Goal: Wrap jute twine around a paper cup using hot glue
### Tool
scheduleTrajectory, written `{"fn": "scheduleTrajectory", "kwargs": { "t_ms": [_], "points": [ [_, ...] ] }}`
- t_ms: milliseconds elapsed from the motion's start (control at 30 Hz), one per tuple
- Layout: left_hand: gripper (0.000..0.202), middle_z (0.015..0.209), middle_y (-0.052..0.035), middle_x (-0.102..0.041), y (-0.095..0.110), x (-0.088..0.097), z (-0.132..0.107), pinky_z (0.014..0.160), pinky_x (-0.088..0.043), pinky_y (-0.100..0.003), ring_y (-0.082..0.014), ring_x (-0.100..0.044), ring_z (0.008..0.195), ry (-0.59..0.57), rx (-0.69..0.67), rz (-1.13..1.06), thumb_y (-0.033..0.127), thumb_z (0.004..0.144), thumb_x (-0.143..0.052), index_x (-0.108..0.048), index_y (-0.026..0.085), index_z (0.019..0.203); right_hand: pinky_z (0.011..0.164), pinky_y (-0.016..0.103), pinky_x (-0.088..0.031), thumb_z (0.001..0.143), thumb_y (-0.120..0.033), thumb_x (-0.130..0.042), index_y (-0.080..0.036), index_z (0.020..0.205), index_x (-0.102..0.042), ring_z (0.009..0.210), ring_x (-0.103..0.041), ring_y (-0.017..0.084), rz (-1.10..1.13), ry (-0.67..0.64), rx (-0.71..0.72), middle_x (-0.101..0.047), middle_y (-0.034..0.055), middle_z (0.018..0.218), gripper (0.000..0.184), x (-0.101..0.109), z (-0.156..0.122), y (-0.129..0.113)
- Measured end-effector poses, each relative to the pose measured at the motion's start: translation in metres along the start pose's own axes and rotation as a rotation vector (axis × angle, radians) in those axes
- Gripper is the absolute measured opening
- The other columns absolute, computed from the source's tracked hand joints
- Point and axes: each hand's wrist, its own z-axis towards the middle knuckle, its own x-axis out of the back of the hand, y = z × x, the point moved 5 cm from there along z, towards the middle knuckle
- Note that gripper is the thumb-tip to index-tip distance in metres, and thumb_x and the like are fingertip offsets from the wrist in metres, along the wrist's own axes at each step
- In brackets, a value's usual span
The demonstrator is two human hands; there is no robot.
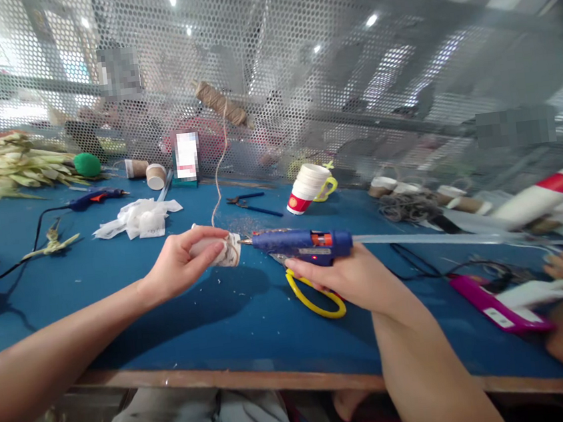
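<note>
Left hand (179, 262) clasping a paper cup (218, 248) wound with twine (219, 184), right hand (349, 276) gripping the blue glue gun (305, 243), nozzle touching the cup, yellow scissors (315, 298) beneath on the blue table (196, 314).

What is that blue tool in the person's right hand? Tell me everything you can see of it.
The blue glue gun looks plastic, with an orange part on its body and a clear glue stick jutting from its back. It lies level above the blue table, held in the right hand. Its metal tip meets the small twine-wrapped cup in the left hand.
</note>
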Motion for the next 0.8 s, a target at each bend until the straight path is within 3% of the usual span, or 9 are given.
{"fn": "scheduleTrajectory", "kwargs": {
  "t_ms": [300,567,800],
  "points": [
    [0.026,0.086,-0.0057,-0.070,-0.0001,0.0010,0.0007,0.068,-0.048,-0.024,-0.0140,-0.063,0.074,0.017,-0.021,0.034,0.030,0.082,-0.049,-0.064,0.014,0.097,0.044,0.024,-0.043,0.069,-0.032,-0.062,-0.020,0.064,-0.060,0.045,-0.050,0.012,-0.023,0.012,0.031,-0.054,-0.0038,0.047,0.013,0.0014,-0.0031,-0.0045],
    [0.027,0.087,-0.0063,-0.071,0.0029,-0.0012,-0.0023,0.069,-0.048,-0.024,-0.0146,-0.063,0.076,-0.022,-0.072,0.052,0.029,0.082,-0.048,-0.062,0.014,0.100,0.045,0.026,-0.043,0.070,-0.040,-0.061,-0.020,0.055,-0.054,0.042,-0.050,0.013,-0.010,0.008,-0.041,-0.053,-0.0017,0.044,0.026,0.0018,-0.0002,0.0014],
    [0.027,0.087,-0.0064,-0.071,0.0022,-0.0006,-0.0009,0.068,-0.049,-0.024,-0.0148,-0.064,0.076,-0.009,-0.081,0.061,0.029,0.082,-0.049,-0.063,0.014,0.099,0.047,0.024,-0.044,0.069,-0.035,-0.062,-0.020,0.067,-0.060,0.051,-0.053,0.013,-0.008,-0.014,-0.003,-0.059,-0.0016,0.056,0.016,0.0006,-0.0036,0.0001]
  ]
}}
